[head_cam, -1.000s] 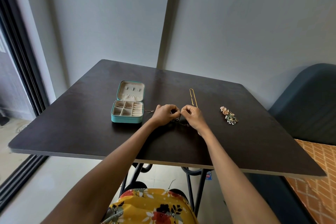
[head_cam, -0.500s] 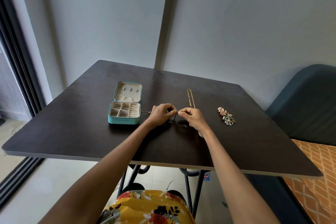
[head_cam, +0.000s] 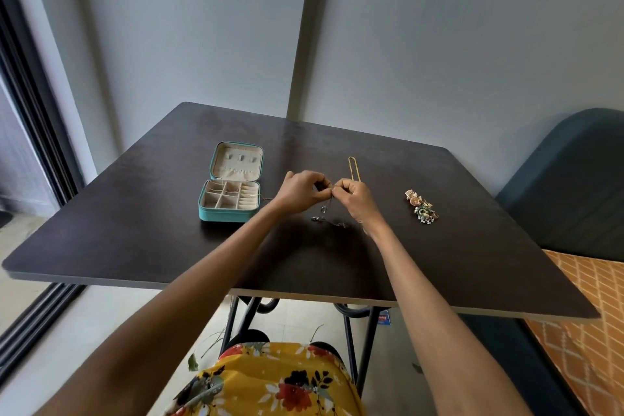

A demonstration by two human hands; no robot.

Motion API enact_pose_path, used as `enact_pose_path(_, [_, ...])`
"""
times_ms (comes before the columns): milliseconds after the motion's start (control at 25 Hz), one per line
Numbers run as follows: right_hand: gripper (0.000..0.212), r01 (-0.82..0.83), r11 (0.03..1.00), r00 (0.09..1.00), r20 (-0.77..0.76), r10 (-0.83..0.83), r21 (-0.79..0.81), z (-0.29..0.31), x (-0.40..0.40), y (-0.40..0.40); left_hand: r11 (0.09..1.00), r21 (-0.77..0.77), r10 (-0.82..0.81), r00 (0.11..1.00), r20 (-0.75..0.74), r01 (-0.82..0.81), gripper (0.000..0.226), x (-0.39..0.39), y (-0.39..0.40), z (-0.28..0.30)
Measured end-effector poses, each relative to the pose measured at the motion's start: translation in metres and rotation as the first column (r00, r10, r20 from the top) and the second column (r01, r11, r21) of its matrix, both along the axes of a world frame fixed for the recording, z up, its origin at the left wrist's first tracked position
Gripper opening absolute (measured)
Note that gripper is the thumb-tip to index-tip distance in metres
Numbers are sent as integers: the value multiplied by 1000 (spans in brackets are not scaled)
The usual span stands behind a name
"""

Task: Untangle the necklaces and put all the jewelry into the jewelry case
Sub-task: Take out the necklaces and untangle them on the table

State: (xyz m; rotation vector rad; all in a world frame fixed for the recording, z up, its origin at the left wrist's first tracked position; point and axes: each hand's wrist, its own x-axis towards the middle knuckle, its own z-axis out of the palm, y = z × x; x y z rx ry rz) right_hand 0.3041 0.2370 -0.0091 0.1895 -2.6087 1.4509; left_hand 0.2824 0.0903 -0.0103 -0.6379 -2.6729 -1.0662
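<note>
At the middle of the dark table (head_cam: 135, 213), my left hand (head_cam: 300, 191) and my right hand (head_cam: 354, 199) meet fingertip to fingertip, both pinching a thin tangled necklace (head_cam: 326, 211). Its chain and clasp hang down from my fingers onto the tabletop. A gold chain (head_cam: 353, 169) lies straight just behind my right hand. To the left stands the teal jewelry case (head_cam: 221, 214), lid open, its cream compartments showing. A small heap of earrings and rings (head_cam: 422, 206) lies to the right of my right hand.
A thin chain end (head_cam: 266, 198) trails from the case's right side toward my left wrist. A dark blue sofa (head_cam: 567, 186) stands right of the table, an orange patterned cover (head_cam: 591, 314) beside it. A wall rises behind; a dark door frame (head_cam: 30, 94) runs along the left.
Both hands have lifted slightly off the table, raising the tangled necklace so its clasp end dangles below my fingers. The camera view has shifted a little.
</note>
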Motion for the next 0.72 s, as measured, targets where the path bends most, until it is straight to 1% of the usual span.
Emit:
enact_pose_path(80, [31, -41, 995, 999, -30, 38, -87, 18, 1, -3, 998, -29, -59, 998, -14, 59, 12, -4, -3, 26])
enact_pose_path(120, [32, -63, 990, 997, -45, 58, -124, 28, 1, -4, 995, -6, -96, 995, -5, 96, 14, -7, -6, 38])
enact_pose_path(240, [26, -117, 974, 991, -79, 103, -194, 54, 0, -4, 959, 165, -237, 971, 21, 230, 17, -18, -17, 60])
enact_pose_path(360, [16, -132, 955, 989, -99, 109, -267, 70, -2, 2, 928, 245, -293, 956, 15, 280, 16, -20, -25, 71])
enact_pose_path(440, [13, -111, 959, 990, -113, 84, -260, 80, 0, 4, 928, 249, -289, 957, 6, 279, 18, -22, -27, 73])
enact_pose_path(520, [15, -114, 965, 987, -135, 84, -235, 90, 3, 3, 946, 204, -250, 968, -31, 251, 19, -22, -26, 75])
enact_pose_path(640, [20, -148, 972, 981, -152, 121, -182, 96, 3, 4, 989, 90, -106, 985, -135, 119, 14, -16, -22, 83])
enact_pose_path(720, [21, -156, 981, 979, -150, 138, -114, 96, 1, 5, 999, 17, -38, 975, -218, 43, 12, -10, -20, 87])
